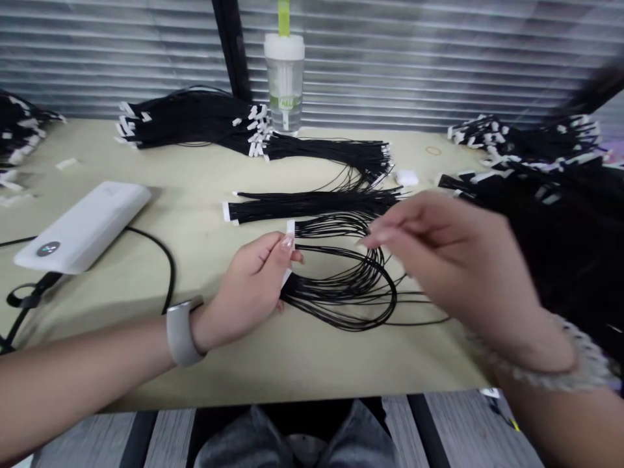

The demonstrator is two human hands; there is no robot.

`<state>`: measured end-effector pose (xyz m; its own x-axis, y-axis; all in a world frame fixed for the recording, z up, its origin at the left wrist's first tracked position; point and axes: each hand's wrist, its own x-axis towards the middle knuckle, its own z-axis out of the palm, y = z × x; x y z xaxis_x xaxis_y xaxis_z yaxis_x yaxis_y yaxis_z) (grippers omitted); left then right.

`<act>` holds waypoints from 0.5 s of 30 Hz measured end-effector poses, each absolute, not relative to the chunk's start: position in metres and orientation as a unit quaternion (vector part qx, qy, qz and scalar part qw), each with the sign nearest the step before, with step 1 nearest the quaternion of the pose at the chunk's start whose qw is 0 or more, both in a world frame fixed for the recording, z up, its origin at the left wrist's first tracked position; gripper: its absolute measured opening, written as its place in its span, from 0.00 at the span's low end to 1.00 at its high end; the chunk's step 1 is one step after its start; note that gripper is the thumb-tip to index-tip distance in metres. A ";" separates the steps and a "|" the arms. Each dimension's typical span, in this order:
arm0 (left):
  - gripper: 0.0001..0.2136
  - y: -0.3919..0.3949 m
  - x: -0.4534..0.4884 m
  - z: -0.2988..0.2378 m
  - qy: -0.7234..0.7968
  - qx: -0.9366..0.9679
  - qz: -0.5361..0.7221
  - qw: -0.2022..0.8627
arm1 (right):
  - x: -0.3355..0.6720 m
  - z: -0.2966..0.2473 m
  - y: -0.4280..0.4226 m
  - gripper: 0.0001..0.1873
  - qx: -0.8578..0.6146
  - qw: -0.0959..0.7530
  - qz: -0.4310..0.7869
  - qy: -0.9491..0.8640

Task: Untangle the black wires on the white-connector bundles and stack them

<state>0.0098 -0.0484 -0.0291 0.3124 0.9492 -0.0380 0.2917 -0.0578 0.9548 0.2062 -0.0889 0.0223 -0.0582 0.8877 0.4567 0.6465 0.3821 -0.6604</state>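
Observation:
My left hand (253, 286) is closed on the white-tagged ends of a looped bundle of thin black wires (351, 286) at the middle of the table. The loop bends round to the right and back. My right hand (453, 260) hovers over the loop's right side, blurred by motion, its fingertips pinched together near the wires. Whether they hold a wire I cannot make out. A straight bundle of black wires (312, 205) with white tags lies just behind the loop.
More black wire bundles lie at the back left (190, 123), back centre (331, 153), right (536, 169) and far left (19, 130). A white power bank (82, 224) with a black cable sits on the left. A clear bottle (284, 81) stands at the back.

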 end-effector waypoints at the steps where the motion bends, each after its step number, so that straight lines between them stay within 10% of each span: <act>1: 0.16 -0.049 0.010 -0.029 0.480 0.645 0.333 0.493 | 0.202 0.018 -0.090 0.02 -0.534 0.374 0.106 -0.751; 15: 0.16 -0.057 0.007 -0.024 0.416 0.689 0.261 0.532 | 0.187 0.002 -0.085 0.06 -0.475 0.299 -0.071 -0.825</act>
